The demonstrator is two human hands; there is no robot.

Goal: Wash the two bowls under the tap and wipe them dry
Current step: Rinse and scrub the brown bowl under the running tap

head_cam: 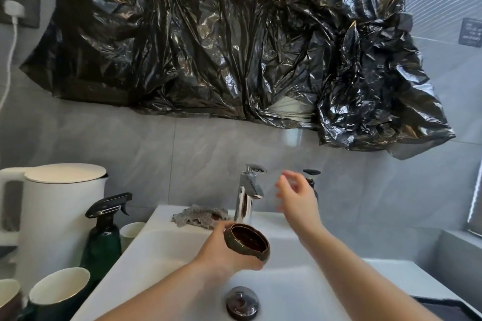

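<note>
Bowl (247,241), small, dark and brown-glazed, sat gripped in my left hand (224,253) over the white basin (161,247), at 6 o'clock from the chrome tap (249,191). My right hand (294,195), fingers loosely spread and empty, hovered at the tap's 3 o'clock. No water ran; I judged washing barely begun, second bowl unseen, cloth (198,216) unused.

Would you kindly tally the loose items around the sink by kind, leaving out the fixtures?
Bowl: 1, the brown bowl gripped by the left hand.
Cups: 3.
Kettle: 1.
Spray bottle: 1.
Pump bottle: 1, behind the right hand.
Cloth: 1.
Total: 8.
</note>
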